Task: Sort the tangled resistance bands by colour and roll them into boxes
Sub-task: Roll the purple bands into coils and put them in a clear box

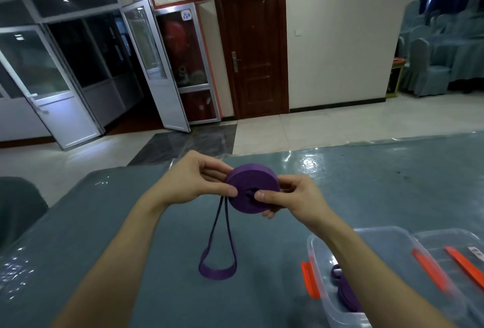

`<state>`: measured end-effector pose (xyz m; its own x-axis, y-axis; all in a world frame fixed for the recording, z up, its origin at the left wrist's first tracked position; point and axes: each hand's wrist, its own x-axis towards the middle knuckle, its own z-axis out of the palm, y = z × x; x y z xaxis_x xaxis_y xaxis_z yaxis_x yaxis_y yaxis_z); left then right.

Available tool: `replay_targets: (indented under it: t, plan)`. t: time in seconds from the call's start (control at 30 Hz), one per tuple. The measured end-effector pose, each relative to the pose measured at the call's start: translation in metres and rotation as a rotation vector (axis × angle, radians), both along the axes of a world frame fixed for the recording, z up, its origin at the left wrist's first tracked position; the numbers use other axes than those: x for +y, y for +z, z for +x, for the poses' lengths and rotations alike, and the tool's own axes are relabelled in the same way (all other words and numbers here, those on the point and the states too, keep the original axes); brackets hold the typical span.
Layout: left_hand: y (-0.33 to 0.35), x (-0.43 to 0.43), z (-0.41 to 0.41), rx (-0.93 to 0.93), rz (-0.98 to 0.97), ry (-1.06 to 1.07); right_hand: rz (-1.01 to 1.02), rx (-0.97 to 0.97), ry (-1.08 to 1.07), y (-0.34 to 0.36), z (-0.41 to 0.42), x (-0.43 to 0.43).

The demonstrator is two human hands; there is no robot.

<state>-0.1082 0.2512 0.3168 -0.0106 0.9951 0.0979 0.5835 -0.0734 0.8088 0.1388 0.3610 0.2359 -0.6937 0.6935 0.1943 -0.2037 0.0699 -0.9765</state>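
- Nearest on the right, a clear plastic box (387,232) with an orange latch (310,280) stands on the counter (104,222). A purple band (343,291) already lies in it, partly hidden by the right forearm, so this is probably the box for purple.
- Just right of it is a second clear container (445,238) with orange strips (429,270) on it. Whether it is a box or a lid cannot be told.
- Near the middle, the loose tail (217,262) of the band being rolled hangs down in a loop. Its bottom seems to rest on the counter, which would keep it slack for winding.
- Above it, the purple roll (251,188) is held in the air between both hands.
- Left hand (193,183): pinches the roll's left edge, thumb on the near face and fingers behind, likely to stop the coil springing open.
- Right hand (285,196): grips the right side, thumb near the centre and fingers behind and underneath, placed to turn the roll.
- Judged from the short tail, this band is nearly wound.
- Far off stand a dark wooden door (251,44) and covered chairs (440,52).
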Motion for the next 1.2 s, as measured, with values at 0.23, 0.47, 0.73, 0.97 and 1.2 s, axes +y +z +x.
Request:
replay_targets:
  t: [0.23, 0.47, 0.73, 0.97, 1.2]
  plan:
    - [-0.003, -0.006, -0.001, 0.240, -0.061, 0.016, 0.071, -0.119, 0.065, -0.033, -0.022, -0.012]
    - [0.008, -0.003, 0.040, 0.948, -0.164, -0.128, 0.633, -0.657, 0.070, -0.006, -0.026, -0.021]
    - [0.004, -0.027, 0.012, 0.219, -0.190, -0.052, 0.225, -0.298, 0.081, -0.006, 0.000, -0.025]
    - [-0.031, -0.057, 0.025, -0.191, -0.013, 0.053, -0.079, 0.020, 0.128, -0.022, 0.019, -0.044]
    - [-0.021, -0.068, 0.062, 0.422, -0.237, 0.014, 0.202, -0.393, 0.102, -0.047, 0.036, -0.067]
